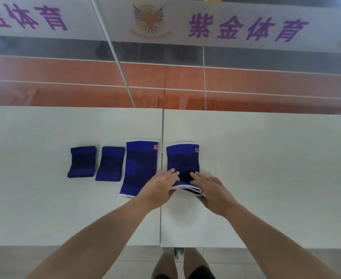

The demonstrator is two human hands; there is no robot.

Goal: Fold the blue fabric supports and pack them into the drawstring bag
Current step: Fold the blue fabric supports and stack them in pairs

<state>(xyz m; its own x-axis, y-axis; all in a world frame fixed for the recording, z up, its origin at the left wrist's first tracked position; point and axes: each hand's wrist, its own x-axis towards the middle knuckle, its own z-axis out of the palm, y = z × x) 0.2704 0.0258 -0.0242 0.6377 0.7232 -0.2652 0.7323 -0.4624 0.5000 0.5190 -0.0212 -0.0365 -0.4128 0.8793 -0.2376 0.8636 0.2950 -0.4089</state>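
Observation:
Four blue fabric supports lie in a row on the white tables. Two small dark ones sit at the left, the first small support [82, 162] beside the second small support [110, 163]. A long support [140, 166] with white hems lies flat in the middle. The rightmost support [182, 158] has its near end raised off the table. My left hand [158, 189] and my right hand [214, 193] both grip that near end, fingers flat on top and thumbs hidden beneath. No drawstring bag is in view.
Two white tables [266, 168] meet at a seam [162, 133] just left of the held support. Beyond the far edge is a glass wall [165, 77] with an orange band and purple lettering. My legs and tiled floor [141, 258] show below the near edge.

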